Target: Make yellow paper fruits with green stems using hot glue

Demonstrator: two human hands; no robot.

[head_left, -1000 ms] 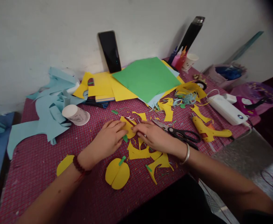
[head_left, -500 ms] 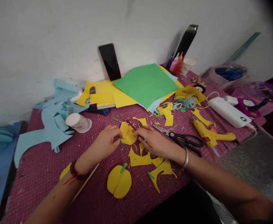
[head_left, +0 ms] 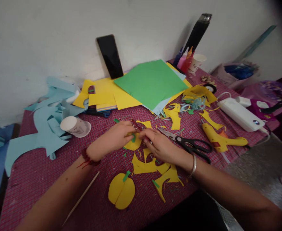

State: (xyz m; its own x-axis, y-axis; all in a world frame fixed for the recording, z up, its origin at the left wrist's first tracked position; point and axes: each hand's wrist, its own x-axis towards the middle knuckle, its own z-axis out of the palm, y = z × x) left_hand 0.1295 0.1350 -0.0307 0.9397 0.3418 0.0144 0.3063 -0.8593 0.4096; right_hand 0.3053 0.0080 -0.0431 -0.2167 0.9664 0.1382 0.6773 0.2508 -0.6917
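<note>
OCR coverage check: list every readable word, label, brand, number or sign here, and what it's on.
Nothing reads with certainty.
Pale pink bag: perhaps "SPACE", too blurred to confirm.
White box: round dark badge, too small to read.
Paper cup at left: printed marks, too small to read.
Paper cup at back right: printed marks, too small to read.

Faint "SPACE" on pale bag [head_left: 224, 81], other markings unreadable
</note>
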